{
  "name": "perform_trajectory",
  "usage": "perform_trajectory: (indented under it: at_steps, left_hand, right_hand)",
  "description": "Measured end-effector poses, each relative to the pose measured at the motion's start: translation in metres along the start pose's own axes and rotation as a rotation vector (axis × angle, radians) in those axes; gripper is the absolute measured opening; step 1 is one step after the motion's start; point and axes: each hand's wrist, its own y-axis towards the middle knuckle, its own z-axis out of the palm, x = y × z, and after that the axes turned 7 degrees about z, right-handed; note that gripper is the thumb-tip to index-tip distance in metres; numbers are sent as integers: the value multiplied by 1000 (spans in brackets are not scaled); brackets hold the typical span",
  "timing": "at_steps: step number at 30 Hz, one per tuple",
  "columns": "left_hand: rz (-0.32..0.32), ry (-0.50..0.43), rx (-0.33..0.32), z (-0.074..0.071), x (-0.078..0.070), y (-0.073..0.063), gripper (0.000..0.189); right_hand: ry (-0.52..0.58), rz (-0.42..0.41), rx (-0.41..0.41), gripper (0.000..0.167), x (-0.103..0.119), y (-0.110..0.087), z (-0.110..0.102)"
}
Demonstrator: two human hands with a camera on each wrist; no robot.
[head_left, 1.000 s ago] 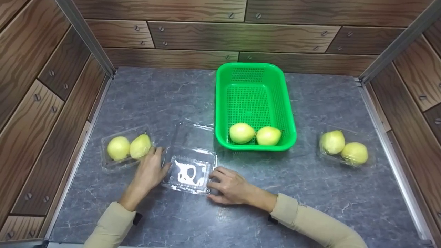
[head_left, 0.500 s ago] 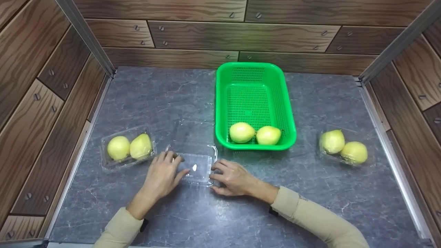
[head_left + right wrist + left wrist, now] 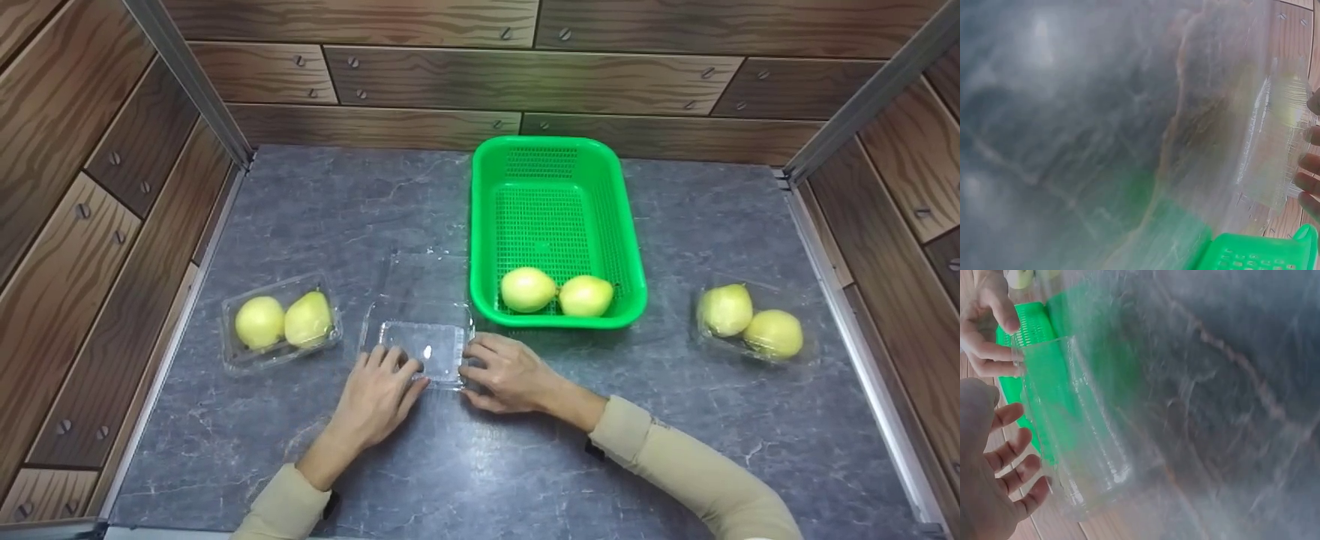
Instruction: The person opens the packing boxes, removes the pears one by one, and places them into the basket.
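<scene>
A clear plastic clamshell box (image 3: 442,346) lies unfolded on the table, its lid (image 3: 426,276) spread toward the back. My left hand (image 3: 379,394) is at the box's near left corner, fingers loosely bent over the rim. On the right side, my right hand (image 3: 514,375) touches the wall with spread fingers, thumb by the near corner. The left wrist view shows the transparent box (image 3: 1086,433) beyond the left fingers (image 3: 1009,451), which do not wrap round it. In the right wrist view, the right fingertips (image 3: 1310,163) meet the box's edge (image 3: 1292,152).
Behind the right hand stands a green basket (image 3: 480,225) with two yellow-green pears (image 3: 527,289) at its near end. A clear box (image 3: 247,360) with two pears lies left, another box (image 3: 802,352) with two pears right. Wood-patterned walls (image 3: 420,75) enclose the table.
My left hand has moved right, from beside the left box of pears to the unfolded box's near corner. That box and my right hand have shifted slightly toward the back.
</scene>
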Motion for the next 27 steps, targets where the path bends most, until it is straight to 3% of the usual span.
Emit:
perform_trajectory:
  at_steps: [13, 27]
  left_hand:
    - [29, 53, -43, 14, -4, -4, 17]
    - [64, 82, -86, 17, -3, -2, 12]
  right_hand:
    - [-21, -8, -11, 31, -6, 3, 2]
    - [-18, 10, -18, 35, -5, 2, 0]
